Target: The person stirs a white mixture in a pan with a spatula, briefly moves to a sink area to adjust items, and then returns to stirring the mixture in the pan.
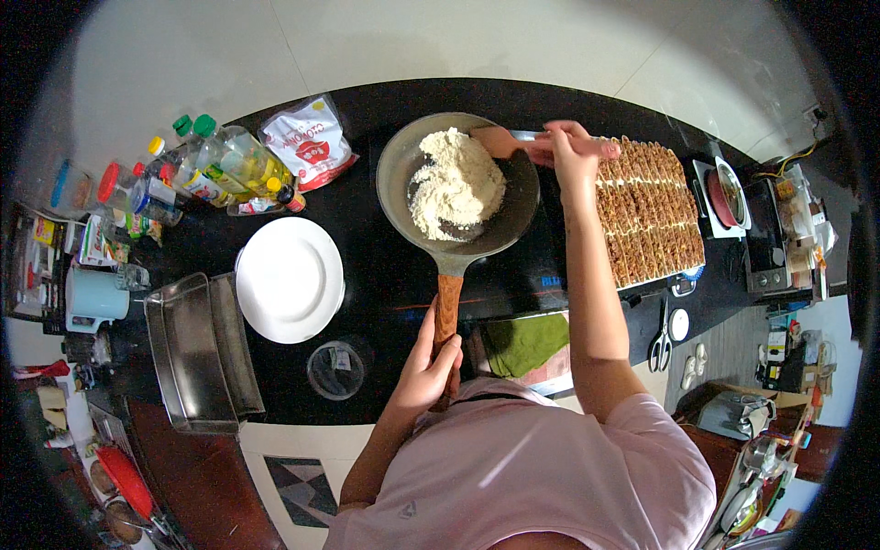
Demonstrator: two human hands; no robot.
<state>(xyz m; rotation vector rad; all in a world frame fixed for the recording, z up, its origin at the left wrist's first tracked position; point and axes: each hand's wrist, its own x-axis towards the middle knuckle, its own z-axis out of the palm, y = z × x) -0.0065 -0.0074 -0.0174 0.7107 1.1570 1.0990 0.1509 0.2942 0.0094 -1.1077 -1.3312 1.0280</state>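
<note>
Your left hand (427, 374) was wrapped around the brown handle (447, 307) of the grey pan (515, 203). Your right hand (574, 154) was at the pan's far right side, with its fingers closed around a spatula (498, 142). The spatula's flat, reddish end was inside the pan, by the right edge of the pale powder (456, 188). The powder sat in a lumpy heap in the pan, with bare grey showing around it. Right of the pan were rows of bumpy brown food (646, 220). Left of the pan was a white plate (289, 278), with a metal tin (188, 357) farther left. A white and red bag (310, 137) lay left of the pan too, farther from you than the plate.
</note>
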